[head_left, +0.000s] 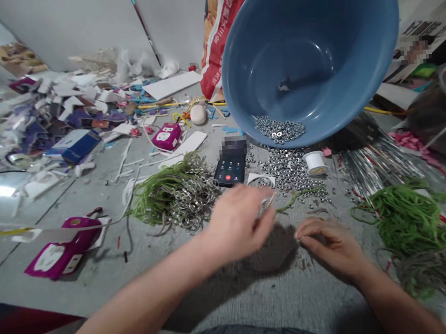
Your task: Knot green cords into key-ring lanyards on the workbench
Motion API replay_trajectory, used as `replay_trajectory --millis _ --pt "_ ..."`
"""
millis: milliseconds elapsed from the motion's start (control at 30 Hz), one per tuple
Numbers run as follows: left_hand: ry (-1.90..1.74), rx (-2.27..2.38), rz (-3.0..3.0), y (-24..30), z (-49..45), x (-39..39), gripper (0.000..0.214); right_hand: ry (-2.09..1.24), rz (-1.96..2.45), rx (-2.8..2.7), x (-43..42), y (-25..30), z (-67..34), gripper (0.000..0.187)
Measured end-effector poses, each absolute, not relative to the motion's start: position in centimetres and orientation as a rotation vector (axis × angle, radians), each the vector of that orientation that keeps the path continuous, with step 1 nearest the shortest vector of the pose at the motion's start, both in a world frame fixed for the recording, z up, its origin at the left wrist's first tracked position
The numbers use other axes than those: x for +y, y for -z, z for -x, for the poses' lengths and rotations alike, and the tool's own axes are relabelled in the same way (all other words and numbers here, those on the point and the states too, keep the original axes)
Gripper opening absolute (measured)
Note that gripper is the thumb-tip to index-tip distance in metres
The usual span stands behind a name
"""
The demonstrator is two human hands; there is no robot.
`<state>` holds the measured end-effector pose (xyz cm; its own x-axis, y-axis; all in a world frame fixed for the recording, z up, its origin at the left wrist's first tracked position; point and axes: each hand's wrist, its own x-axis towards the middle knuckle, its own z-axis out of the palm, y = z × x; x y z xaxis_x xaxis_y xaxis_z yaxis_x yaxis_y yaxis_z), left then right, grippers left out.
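My left hand (pixel 240 221) is over the middle of the table, smeared by motion. Its fingertips are near a pale strand and a short green cord (pixel 296 198); whether it grips either I cannot tell. Lower and to the right, my right hand (pixel 329 243) has thumb and forefinger pressed together; anything between them is too small to make out. Beyond both hands lie many small metal nuts (pixel 284 170), spread in front of a tilted blue basin (pixel 308 74) with more inside. Left of my left hand is a bundle of green and grey cords with metal rings (pixel 175 193).
A phone (pixel 230 164) lies behind my left hand, a white spool (pixel 316 163) beside the nuts. Green cords (pixel 413 220) are heaped at right. Purple boxes (pixel 62 248) and a pile of scraps (pixel 77 103) occupy the left. A red bag (pixel 222 40) stands behind the basin.
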<state>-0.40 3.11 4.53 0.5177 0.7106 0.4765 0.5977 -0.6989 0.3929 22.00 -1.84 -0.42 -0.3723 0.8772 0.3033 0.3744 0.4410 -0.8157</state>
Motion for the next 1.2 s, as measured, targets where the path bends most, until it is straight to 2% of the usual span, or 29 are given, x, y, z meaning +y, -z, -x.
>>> replay_trajectory --millis 167,400,500,633,800,933,1200 --pt "-0.693 0.837 -2.426 -2.4 -2.4 -0.2 0.031 -0.745 1.013 -2.127 -2.6 0.0 -20.9 0.014" --pt "-0.895 0.735 -2.247 -0.9 -2.6 -0.7 0.027 -0.793 0.993 -2.202 -3.0 0.4 -20.1 0.017" --pt "-0.854 0.71 -2.127 -1.3 -2.5 -0.6 0.026 -0.89 1.098 -2.055 -3.1 0.2 -20.4 0.008" --pt "-0.536 0.812 -2.016 -2.0 -2.6 -0.2 0.019 -1.013 1.1 -1.726 -3.4 -0.3 -21.0 0.029" --pt "-0.334 0.747 -1.883 -2.4 -2.5 0.3 0.016 -1.008 0.996 -1.673 -3.5 -0.8 -21.0 0.009" --pt "-0.253 0.648 -1.744 -2.3 -2.1 1.0 0.017 -1.142 0.967 -1.464 -3.5 -0.5 -21.4 0.011" --pt "-0.085 0.512 -1.461 -2.1 -1.3 2.0 0.015 -1.152 0.982 -1.183 -3.4 0.2 -22.5 0.009"
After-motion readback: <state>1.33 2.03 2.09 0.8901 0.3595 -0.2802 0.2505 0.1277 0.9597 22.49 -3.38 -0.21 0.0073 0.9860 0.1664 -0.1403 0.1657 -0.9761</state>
